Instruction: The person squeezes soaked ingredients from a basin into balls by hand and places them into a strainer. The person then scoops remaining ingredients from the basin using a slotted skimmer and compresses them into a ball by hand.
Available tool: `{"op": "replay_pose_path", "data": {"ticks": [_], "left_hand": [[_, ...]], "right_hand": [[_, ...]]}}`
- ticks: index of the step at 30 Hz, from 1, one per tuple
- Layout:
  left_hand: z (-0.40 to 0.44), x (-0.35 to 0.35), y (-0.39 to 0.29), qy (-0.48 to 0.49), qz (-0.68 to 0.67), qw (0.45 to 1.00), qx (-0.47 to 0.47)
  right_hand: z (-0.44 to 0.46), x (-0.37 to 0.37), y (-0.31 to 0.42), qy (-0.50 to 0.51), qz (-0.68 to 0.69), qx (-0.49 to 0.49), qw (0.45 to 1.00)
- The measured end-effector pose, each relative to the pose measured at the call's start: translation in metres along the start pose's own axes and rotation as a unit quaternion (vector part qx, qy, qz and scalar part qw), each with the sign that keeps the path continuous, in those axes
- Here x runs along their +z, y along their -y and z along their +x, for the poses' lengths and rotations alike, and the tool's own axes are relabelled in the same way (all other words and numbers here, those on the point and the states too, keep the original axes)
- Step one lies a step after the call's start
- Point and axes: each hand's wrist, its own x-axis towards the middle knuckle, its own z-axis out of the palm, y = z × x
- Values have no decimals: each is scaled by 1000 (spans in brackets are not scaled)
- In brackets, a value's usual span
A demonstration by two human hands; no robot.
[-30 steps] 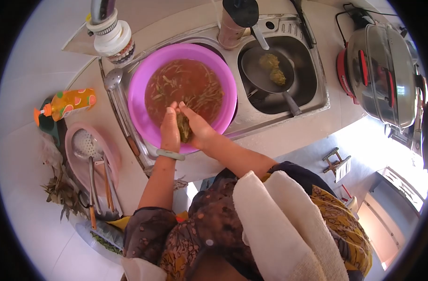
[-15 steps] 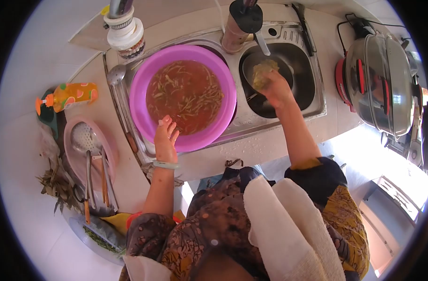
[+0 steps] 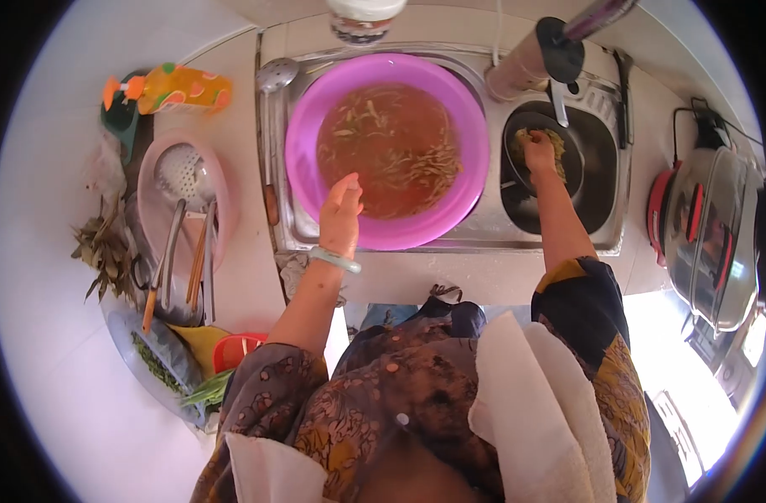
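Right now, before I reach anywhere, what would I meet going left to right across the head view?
Dried leafy bunch → pink oval basin → slotted ladle → purple basin → pan in the sink → glass-lidded pot.

On my view, left hand [image 3: 341, 218] loosely open, fingers pointing far; left forearm [image 3: 306, 306] slants in from near left. Right forearm [image 3: 565, 222] stretches farther, right hand [image 3: 540, 157] angled down, grip unclear to me.
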Motion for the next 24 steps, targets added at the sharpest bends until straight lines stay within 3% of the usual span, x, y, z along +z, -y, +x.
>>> {"op": "replay_pose_path", "data": {"ticks": [2,3,9,12,15,17,19,21,24], "left_hand": [[2,-3,2,-19,-15,1000,4],[3,-5,3,-29,-19,999,4],[24,-23,13,-39,55,997,37],[35,-24,5,-24,137,987,82],[54,-24,-6,-33,305,937,164],[73,-22,-13,-34,405,886,221],[92,-17,-20,-27,466,843,267],[110,-12,-25,-13,505,818,273],[131,-9,-33,2,566,777,276]], "right_hand": [[6,4,-10,12,-18,-18,1000],[4,2,-6,43,1,18,999],[-33,-24,23,15,41,19,999],[-65,-40,51,-27,116,-53,991],[-103,-41,89,33,255,-69,964],[-120,-19,117,177,274,-120,938],[-137,-1,170,260,71,-251,930],[-123,47,193,259,-28,-399,879],[-87,114,213,289,-170,-481,810]]}}
